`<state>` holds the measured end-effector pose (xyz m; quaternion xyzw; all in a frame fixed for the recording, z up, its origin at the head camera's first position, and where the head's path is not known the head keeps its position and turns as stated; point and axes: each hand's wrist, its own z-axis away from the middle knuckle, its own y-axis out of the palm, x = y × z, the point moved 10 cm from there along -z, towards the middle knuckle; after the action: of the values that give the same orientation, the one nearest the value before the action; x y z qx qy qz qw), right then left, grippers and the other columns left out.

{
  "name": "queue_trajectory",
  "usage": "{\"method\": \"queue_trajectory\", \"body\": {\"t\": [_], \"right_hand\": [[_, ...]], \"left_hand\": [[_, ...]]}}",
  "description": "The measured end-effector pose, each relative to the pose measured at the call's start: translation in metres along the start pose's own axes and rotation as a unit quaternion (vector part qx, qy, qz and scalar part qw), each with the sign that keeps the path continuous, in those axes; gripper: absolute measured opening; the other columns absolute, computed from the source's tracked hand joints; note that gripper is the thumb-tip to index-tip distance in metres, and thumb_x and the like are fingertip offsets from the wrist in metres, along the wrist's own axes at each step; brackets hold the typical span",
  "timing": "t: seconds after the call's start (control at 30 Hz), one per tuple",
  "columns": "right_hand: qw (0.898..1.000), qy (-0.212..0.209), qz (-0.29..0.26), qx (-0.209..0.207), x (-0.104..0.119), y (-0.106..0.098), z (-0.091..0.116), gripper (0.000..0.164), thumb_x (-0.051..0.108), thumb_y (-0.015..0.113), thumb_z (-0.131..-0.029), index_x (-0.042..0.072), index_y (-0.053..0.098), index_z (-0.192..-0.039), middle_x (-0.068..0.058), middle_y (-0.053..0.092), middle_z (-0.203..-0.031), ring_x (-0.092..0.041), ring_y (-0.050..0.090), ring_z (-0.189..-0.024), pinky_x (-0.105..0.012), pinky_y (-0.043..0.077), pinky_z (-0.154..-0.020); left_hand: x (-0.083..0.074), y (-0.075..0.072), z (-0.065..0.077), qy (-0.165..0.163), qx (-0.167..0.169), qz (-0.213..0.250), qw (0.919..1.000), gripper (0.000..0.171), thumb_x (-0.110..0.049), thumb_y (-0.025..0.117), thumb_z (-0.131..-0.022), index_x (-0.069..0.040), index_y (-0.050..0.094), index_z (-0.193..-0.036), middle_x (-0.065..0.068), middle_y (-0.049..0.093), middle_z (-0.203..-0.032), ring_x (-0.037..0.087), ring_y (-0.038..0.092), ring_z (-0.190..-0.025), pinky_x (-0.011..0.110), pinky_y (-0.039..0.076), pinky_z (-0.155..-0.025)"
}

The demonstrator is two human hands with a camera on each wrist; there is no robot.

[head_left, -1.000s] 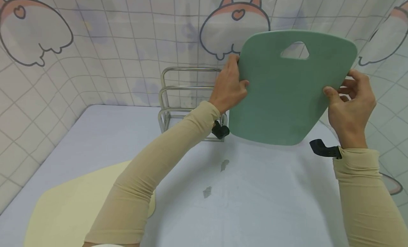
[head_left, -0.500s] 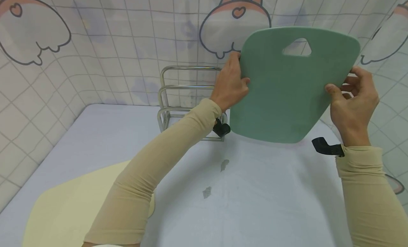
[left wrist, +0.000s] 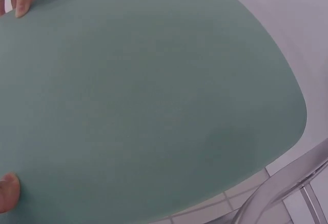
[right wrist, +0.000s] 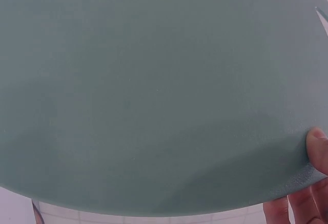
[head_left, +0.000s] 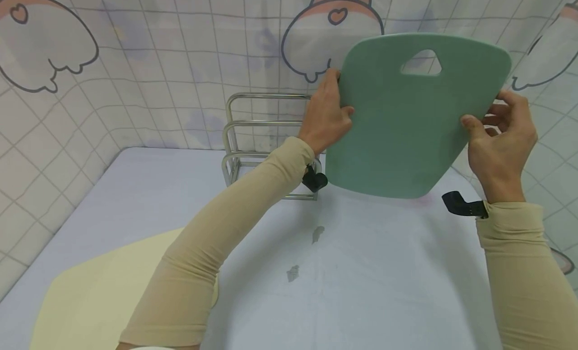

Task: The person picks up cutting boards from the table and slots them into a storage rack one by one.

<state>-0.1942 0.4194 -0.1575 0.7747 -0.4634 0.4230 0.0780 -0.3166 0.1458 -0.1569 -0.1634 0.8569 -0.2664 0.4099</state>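
Note:
A green cutting board (head_left: 406,119) with a cut-out handle hole near its top edge is held up, roughly upright, over the back right of the table. My left hand (head_left: 326,114) grips its left edge, thumb on the near face and fingers behind. At the right edge my right hand (head_left: 503,144) pinches it between thumb and fingers. The board (left wrist: 154,96) fills most of the left wrist view, with my left thumb (left wrist: 9,192) at the lower left. In the right wrist view my right thumb (right wrist: 319,149) presses on the board's face, with other fingers beneath the edge.
Just left of the board stands a metal wire rack (head_left: 266,123), partly hidden by my left arm. A pale yellow cutting board (head_left: 104,284) lies at the table's front left, partly under my left forearm. A printed curtain (head_left: 180,64) hangs behind the white table (head_left: 361,269).
The green cutting board has risen slightly in the head view and shifted a little to the right at first. Both hands keep their hold and move with it.

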Motion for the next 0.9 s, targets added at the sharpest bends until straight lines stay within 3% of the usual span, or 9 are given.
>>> {"method": "queue_trajectory", "body": {"t": [0.37,0.9], "right_hand": [[1.0,0.0,-0.007,0.0,-0.003,0.002,-0.006,0.045,0.004,0.072,-0.093,0.026,0.064,-0.132,0.027,0.059,-0.094,0.006,0.058,-0.084,-0.011,0.046,-0.073],[0.999,-0.024,0.045,0.007,-0.004,0.006,-0.018,0.045,0.011,0.07,-0.097,0.029,0.059,-0.137,0.033,0.053,-0.097,0.011,0.055,-0.086,-0.01,0.044,-0.075]], "left_hand": [[-0.001,-0.003,-0.005,0.014,-0.011,-0.017,0.9997,0.053,-0.006,0.068,-0.096,-0.001,0.04,-0.141,0.017,0.058,-0.139,0.03,0.063,-0.129,0.039,0.054,-0.108],[-0.004,-0.008,-0.015,0.012,-0.012,-0.029,0.9994,0.051,-0.006,0.07,-0.094,-0.003,0.042,-0.138,0.014,0.059,-0.137,0.027,0.062,-0.13,0.033,0.053,-0.109]]}}
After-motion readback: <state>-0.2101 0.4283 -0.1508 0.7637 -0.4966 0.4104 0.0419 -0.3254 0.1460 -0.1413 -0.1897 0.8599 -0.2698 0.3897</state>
